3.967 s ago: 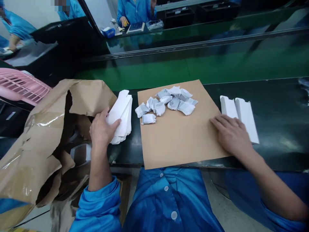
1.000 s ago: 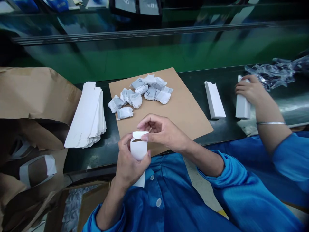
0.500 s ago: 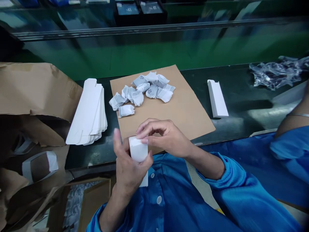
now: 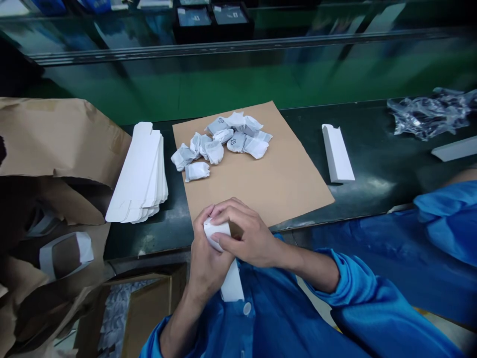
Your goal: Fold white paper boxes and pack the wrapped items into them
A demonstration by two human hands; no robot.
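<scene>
White carton (image 4: 231, 283) clasped in both hands over the counter's near edge (image 4: 149, 251), left hand (image 4: 206, 253) gripping its body, right hand (image 4: 249, 233) closed over its top end; one formed carton (image 4: 337, 154) lies done past the kraft sheet (image 4: 294, 194), flat blanks (image 4: 139, 174) and wrapped pieces (image 4: 219, 146) left waiting.

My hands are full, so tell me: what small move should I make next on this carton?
Probably press the end flap flat with your right hand, since it looks curved and not fully seated, though fingers hide part of it. Your left hand already holds the carton steady.
</scene>
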